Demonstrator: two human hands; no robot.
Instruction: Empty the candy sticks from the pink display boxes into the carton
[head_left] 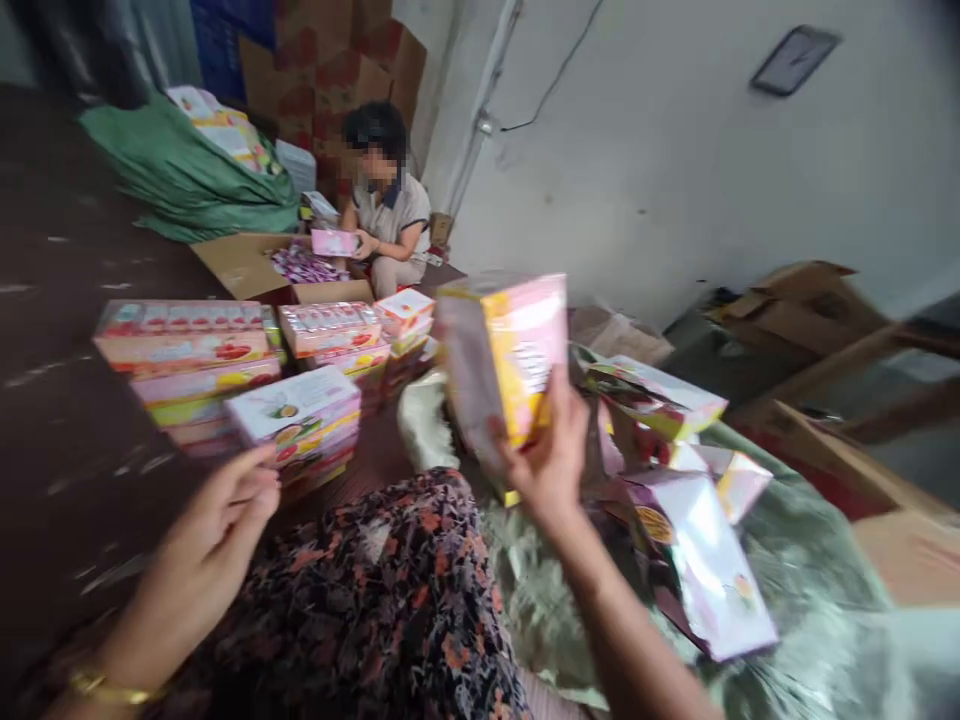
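Observation:
My right hand point(551, 455) holds up a printed cardboard box point(529, 350), pink and yellow outside, with the thumb and fingers gripping its lower edge. A dull grey side of this box faces left. My left hand point(214, 540) is empty, its fingers loosely bent and parted from the thumb. It is close to a white-topped fruit-print box point(296, 405) on a stack; whether the fingertips touch it I cannot tell. Behind that stand more stacked boxes, including one with a row of red-printed packs point(187, 325) on top.
To my right, several printed cartons point(709, 560) lie on a pale green sack point(810, 540). A co-worker point(394, 215) sits ahead with a pink box, beside an open carton point(240, 265) of small purple packets. Brown cardboard point(900, 550) lies at far right.

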